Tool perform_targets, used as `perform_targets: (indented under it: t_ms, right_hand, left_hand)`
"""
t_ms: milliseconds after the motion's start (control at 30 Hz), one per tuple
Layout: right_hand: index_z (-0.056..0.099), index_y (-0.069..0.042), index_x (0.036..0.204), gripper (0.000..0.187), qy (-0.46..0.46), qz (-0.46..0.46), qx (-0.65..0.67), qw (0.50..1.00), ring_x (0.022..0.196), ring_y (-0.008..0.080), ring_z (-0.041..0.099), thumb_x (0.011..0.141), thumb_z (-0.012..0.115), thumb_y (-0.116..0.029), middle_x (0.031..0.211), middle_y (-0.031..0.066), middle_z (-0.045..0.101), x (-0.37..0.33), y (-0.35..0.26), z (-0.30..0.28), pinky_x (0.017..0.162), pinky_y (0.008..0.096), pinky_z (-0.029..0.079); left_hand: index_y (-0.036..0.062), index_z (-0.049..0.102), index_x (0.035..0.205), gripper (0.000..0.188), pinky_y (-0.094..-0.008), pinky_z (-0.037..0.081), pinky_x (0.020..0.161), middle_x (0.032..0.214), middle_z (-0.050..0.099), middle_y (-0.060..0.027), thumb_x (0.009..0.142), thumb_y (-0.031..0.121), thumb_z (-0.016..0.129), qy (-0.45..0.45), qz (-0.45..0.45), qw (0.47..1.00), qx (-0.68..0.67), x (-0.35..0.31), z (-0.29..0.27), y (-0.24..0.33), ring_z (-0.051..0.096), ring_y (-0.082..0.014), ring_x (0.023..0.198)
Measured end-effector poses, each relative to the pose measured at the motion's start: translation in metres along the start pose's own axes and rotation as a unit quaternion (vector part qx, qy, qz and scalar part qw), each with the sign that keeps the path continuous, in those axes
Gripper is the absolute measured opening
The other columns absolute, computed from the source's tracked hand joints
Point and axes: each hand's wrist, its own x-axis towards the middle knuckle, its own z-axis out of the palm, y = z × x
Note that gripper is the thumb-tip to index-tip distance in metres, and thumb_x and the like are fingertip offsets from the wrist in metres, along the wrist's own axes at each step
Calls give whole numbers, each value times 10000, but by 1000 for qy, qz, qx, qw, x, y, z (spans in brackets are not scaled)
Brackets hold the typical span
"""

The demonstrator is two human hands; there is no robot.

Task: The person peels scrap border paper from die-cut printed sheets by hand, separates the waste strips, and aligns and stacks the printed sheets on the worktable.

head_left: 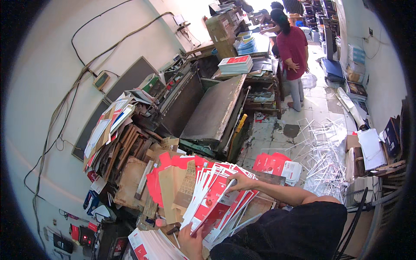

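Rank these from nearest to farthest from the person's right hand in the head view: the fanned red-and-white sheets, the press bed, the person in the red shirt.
From the right hand:
1. Fanned sheets, under the hand.
2. Press bed, beyond, centre.
3. Person in red shirt, far back, right.

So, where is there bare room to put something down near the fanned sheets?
The large flat grey metal plate of the press is bare, between the cardboard pile and the tiled floor. Around both hands the fanned red-and-white printed sheets leave no room.
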Motion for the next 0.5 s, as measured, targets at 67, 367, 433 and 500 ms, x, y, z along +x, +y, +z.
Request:
perform_targets:
  t_ms: [67, 367, 433, 500]
  right_hand:
    - [633, -55, 860, 274, 9, -33, -31, 999, 682, 57, 536, 740, 793, -242, 766, -21, 593, -2, -2, -1, 523, 232, 424]
    - [675, -46, 921, 329, 21, -5, 27, 999, 836, 115, 593, 706, 810, -256, 873, 31, 662, -11, 12, 0, 760, 305, 487]
    - [683, -31, 966, 371, 16, 30, 22, 999, 840, 116, 612, 707, 811, -263, 909, 43, 686, -14, 15, 0, 786, 302, 497]
    - [679, -26, 998, 396, 18, 38, 30, 999, 858, 120, 619, 704, 813, -255, 935, 43, 691, -14, 13, 0, 804, 298, 499]
  left_hand:
    - [50, 616, 1150, 408, -398, 427, 867, 1125, 621, -124, 788, 214, 710, 8, 45, 999, -13, 16, 19, 15, 583, -280, 988]
    - [40, 674, 1034, 266, -366, 441, 731, 950, 676, -121, 792, 149, 699, 49, 64, 989, -128, 7, 64, 12, 631, -254, 811]
    - [40, 670, 1010, 255, -372, 446, 713, 919, 674, -128, 787, 158, 705, -6, 23, 990, -141, 21, 43, 29, 632, -264, 794]
    - [32, 645, 957, 240, -389, 461, 678, 817, 661, -140, 783, 186, 708, 13, 59, 995, -77, 32, 41, 36, 636, -295, 727]
